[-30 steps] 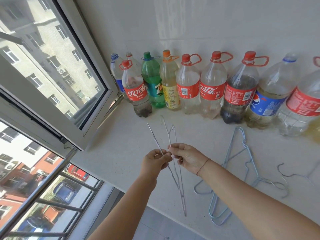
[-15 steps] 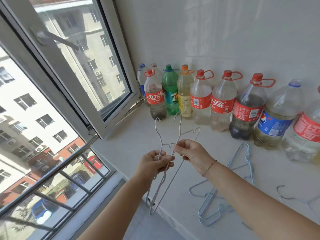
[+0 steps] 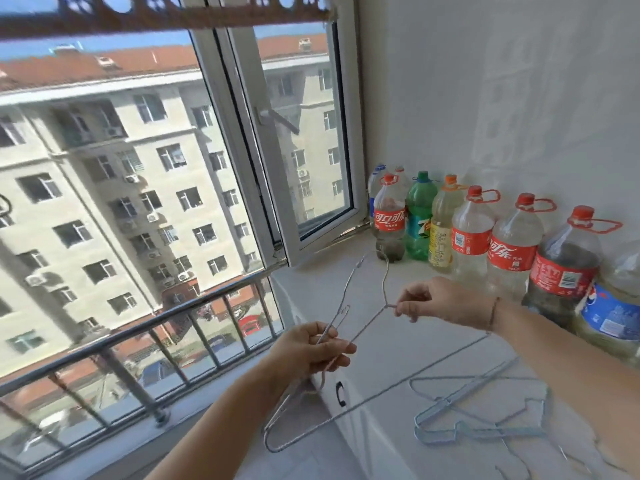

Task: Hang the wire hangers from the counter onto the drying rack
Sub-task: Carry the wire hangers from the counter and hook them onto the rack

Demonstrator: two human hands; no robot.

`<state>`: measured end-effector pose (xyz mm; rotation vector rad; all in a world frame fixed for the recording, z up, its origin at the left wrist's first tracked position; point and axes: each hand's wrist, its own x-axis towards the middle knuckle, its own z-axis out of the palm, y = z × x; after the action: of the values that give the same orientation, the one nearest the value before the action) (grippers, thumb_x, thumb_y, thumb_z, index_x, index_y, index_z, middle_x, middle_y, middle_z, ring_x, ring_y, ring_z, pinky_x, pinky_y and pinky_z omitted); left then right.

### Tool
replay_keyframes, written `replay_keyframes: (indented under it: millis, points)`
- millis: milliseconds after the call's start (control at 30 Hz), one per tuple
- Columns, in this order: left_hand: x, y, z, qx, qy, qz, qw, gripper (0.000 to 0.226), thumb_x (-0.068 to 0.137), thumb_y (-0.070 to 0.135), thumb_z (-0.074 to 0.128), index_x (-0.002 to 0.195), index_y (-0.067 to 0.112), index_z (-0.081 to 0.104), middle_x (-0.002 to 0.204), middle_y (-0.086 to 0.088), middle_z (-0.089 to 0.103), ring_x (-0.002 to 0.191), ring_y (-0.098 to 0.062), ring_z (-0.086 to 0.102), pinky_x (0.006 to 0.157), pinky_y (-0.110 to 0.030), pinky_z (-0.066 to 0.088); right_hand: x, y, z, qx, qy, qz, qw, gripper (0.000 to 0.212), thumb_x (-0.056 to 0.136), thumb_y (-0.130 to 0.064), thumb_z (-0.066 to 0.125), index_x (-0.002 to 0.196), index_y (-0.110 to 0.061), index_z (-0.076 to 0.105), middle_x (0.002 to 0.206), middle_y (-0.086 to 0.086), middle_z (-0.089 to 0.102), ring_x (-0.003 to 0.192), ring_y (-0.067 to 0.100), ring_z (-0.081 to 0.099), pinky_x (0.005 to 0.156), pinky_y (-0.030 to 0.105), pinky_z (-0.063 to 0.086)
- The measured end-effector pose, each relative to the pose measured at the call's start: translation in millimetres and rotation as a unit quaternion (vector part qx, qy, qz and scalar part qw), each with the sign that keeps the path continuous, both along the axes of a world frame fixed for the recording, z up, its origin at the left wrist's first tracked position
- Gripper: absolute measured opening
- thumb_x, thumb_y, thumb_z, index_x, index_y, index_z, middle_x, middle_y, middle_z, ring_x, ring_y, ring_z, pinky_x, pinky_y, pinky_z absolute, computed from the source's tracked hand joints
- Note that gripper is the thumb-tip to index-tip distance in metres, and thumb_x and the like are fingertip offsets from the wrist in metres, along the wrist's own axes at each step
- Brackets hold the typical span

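Over the counter [image 3: 398,355] edge: your left hand [image 3: 311,348] grips and your right hand [image 3: 433,301] pinches the silver wire hangers [image 3: 367,325]. None looks hung yet. Blue hangers [image 3: 485,410] wait on the counter; the drying rack is out of view.

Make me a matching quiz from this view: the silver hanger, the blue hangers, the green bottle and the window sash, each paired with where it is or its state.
Things:
1 silver hanger
2 blue hangers
3 green bottle
4 window sash

States:
a lying flat on the counter
b swung open
c held by the left hand and right hand
d standing in the bottle row by the wall

Pairs: 1-c, 2-a, 3-d, 4-b
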<state>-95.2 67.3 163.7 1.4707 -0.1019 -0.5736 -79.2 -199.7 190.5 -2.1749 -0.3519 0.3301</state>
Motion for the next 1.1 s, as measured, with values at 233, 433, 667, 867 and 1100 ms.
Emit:
replay_keyframes:
  millis: [233,433,667,867,1100]
  points:
    - [-27.1,87.9,44.8,-0.055,-0.023,0.207,0.977,0.021,0.096,0.011,0.044,0.081,0.003,0.055,0.056,-0.010,0.068,0.043,-0.016,0.062,0.046,-0.022,0.049,-8.9,54.4,36.0,0.059,0.066,0.102,0.991,0.022,0.078,-0.032,0.067,0.080,-0.011,0.068,0.062,0.001,0.053,0.055,0.008,0.047,0.053,0.020,0.043]
    - [-28.5,170.7,99.6,0.029,-0.080,0.350,0.933,0.021,0.095,0.017,0.051,0.081,0.008,0.065,0.036,0.004,0.049,0.027,-0.005,0.040,0.036,-0.012,0.026,0.8,122.4,63.1,0.072,0.027,0.077,0.994,0.011,0.087,-0.019,0.063,0.087,-0.009,0.068,0.058,-0.002,0.054,0.048,0.006,0.041,0.045,0.016,0.032]
    - [-43.4,217.4,165.7,-0.013,-0.155,0.391,0.907,0.018,0.095,0.013,0.050,0.088,0.005,0.065,0.036,0.007,0.036,0.028,-0.003,0.028,0.032,-0.011,0.021,10.4,210.1,117.6,0.296,0.111,0.036,0.948,0.021,0.090,0.003,0.049,0.103,-0.001,0.065,0.076,0.011,0.062,0.060,0.013,0.050,0.048,0.018,0.044]
    - [-52.9,264.7,203.2,-0.055,-0.203,0.432,0.877,0.020,0.094,0.015,0.048,0.089,0.006,0.066,0.034,0.007,0.033,0.027,-0.004,0.024,0.034,-0.011,0.016,-2.2,276.9,185.5,0.438,0.140,0.051,0.886,0.024,0.089,0.009,0.044,0.102,0.004,0.064,0.075,0.012,0.060,0.063,0.014,0.052,0.045,0.015,0.049]
    - [-58.8,309.8,240.3,-0.107,-0.226,0.423,0.871,0.025,0.098,0.019,0.039,0.092,0.008,0.060,0.034,0.009,0.032,0.026,-0.001,0.024,0.030,-0.010,0.020,-13.0,352.3,239.5,0.469,0.145,0.104,0.865,0.025,0.088,0.013,0.044,0.108,0.009,0.059,0.080,0.015,0.058,0.068,0.018,0.057,0.049,0.019,0.054]
